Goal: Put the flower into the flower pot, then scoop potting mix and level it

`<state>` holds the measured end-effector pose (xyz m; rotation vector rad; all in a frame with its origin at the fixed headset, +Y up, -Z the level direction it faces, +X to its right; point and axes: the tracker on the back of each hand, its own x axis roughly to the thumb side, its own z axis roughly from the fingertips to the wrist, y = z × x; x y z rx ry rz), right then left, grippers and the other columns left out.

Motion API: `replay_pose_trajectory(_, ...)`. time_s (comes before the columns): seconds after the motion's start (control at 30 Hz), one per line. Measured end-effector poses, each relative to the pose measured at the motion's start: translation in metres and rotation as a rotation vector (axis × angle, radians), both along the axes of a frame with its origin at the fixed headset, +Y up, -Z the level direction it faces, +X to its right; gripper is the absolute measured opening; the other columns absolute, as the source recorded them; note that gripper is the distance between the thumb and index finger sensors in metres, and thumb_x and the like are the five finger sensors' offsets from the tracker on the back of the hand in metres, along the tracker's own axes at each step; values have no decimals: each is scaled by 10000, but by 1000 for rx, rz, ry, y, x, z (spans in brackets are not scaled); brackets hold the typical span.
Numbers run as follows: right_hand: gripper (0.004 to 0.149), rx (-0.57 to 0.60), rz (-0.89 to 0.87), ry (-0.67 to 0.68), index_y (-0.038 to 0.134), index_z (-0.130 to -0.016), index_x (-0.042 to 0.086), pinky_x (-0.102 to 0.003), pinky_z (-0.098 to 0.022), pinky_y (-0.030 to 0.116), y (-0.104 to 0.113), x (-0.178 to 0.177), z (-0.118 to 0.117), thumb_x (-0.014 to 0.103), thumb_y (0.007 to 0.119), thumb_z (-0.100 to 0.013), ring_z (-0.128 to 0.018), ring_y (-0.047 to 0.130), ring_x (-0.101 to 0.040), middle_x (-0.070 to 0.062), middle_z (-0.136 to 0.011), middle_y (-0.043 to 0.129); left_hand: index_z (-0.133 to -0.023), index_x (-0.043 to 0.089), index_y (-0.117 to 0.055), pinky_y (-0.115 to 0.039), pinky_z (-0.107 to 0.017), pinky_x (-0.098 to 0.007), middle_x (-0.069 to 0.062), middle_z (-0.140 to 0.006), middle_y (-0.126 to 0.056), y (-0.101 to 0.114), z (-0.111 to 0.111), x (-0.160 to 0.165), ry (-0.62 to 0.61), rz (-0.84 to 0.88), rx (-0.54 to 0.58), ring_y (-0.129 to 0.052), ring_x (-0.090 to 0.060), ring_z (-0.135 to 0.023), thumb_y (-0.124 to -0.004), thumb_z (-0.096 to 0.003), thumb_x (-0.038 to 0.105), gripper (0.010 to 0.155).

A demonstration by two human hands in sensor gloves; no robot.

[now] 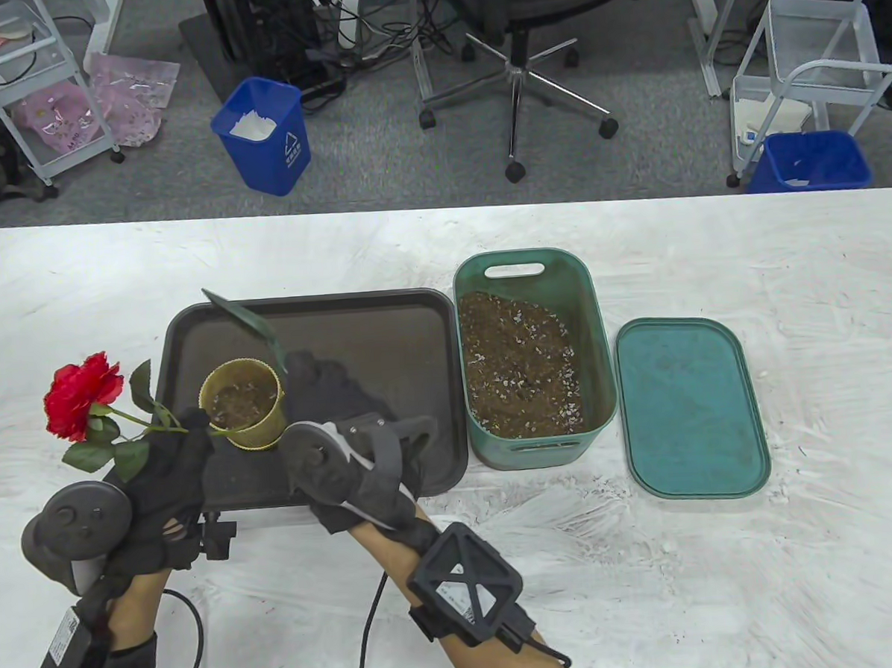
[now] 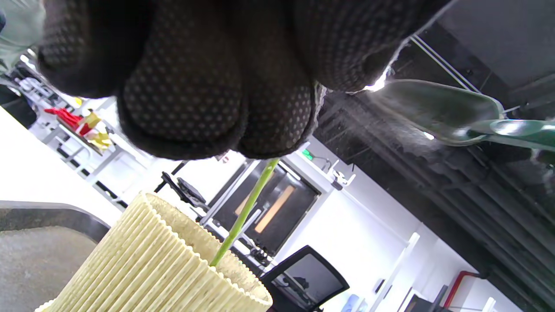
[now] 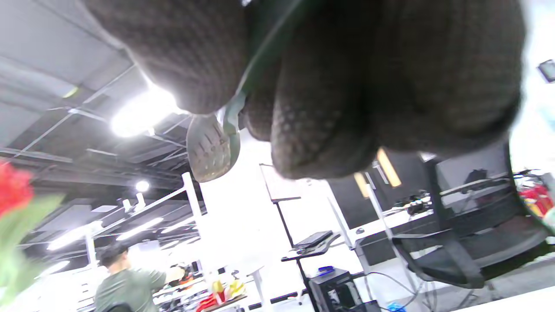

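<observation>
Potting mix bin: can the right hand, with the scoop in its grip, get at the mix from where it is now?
Probably yes. The right hand holds the scoop by the flower pot; the potting mix bin stands uncovered just to its right, lid set aside, nothing between them.

A white recycling sign is printed on the blue bin [image 1: 262,134]; the characters beneath it are too small to read.

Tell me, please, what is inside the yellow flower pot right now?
Inside the yellow flower pot lies some brown potting mix, and the rose's green stem dips in over the rim. The stem's tip is hidden by the pot wall.
</observation>
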<state>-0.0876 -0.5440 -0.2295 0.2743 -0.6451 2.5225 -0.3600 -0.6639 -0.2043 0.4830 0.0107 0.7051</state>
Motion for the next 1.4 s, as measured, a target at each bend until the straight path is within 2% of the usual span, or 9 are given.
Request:
replay_pose_trajectory(0.07,528,-40,-2,-76,770,-844,65,-461,-176,950,33,30,-13,274,855,-366,-302,1062,-296,-187,-663,954,-761,155,-940,-917,-355,-423,-20,-552,-1052,0,0,0,2,-6,1,-1093,-257,-336,-813,-386,400,466)
replay_pose_trajectory(0.2,527,-127,10,-239,770,-848,65,-461,-178,945,71,85,-36,278,851,-372,-303,1058,-298,-191,-665,952,-761,157,-941,-916,-355,-424,-19,-553,-1052,0,1,0,4,-19,4,-1093,-258,-337,-812,-387,400,464)
replay_pose_trajectory(0.33,509,-223,43,-400,792,-833,64,-455,-158,942,77,138,-61,304,838,-386,-275,1058,-294,-193,-642,964,-763,156,-938,-916,-356,-423,-19,-554,-1051,-1,1,0,8,-15,2,-1092,-258,-337,-811,-387,401,466)
replay_pose_trajectory(0.43,509,-348,74,-477,794,-833,60,-449,-149,941,62,167,-80,304,839,-389,-265,1057,-291,-197,-636,966,-760,157,-941,-917,-355,-423,-20,-552,-1051,-1,1,0,8,-13,0,-1093,-258,-335,-811,-387,401,465)
replay_pose_trajectory(0.7,511,-799,190,-512,803,-826,44,-415,-116,952,-18,202,-134,314,836,-394,-230,1067,-266,-204,-614,977,-761,157,-940,-917,-355,-422,-18,-551,-1052,-2,0,0,14,-10,-10,-1094,-255,-335,-811,-386,402,466)
replay_pose_trajectory(0.87,511,-901,267,-495,796,-833,50,-419,-126,949,-54,195,-157,313,827,-396,-244,1064,-269,-202,-625,973,-760,157,-940,-916,-354,-423,-19,-550,-1052,-4,-2,-5,19,35,-25,-1093,-257,-335,-811,-386,402,466)
replay_pose_trajectory(0.97,509,-911,310,-487,792,-839,58,-431,-143,944,-68,190,-165,309,823,-396,-261,1059,-281,-197,-638,968,-758,157,-943,-917,-353,-422,-18,-550,-1052,-4,-3,-8,28,45,-30,-1094,-255,-334,-811,-386,402,465)
replay_pose_trajectory(1.23,511,-977,302,-426,782,-846,69,-444,-167,938,-86,189,-169,291,800,-386,-281,1052,-289,-184,-648,963,-759,155,-942,-917,-352,-423,-17,-549,-1052,-5,-4,-12,38,63,-37,-1093,-256,-334,-810,-387,402,465)
replay_pose_trajectory(1.4,519,-1132,185,-338,762,-850,49,-440,-170,938,-97,199,-167,282,767,-387,-286,1050,-284,-188,-648,952,-758,156,-942,-917,-352,-423,-19,-549,-1052,-5,-4,-12,36,65,-38,-1093,-257,-333,-811,-386,402,465)
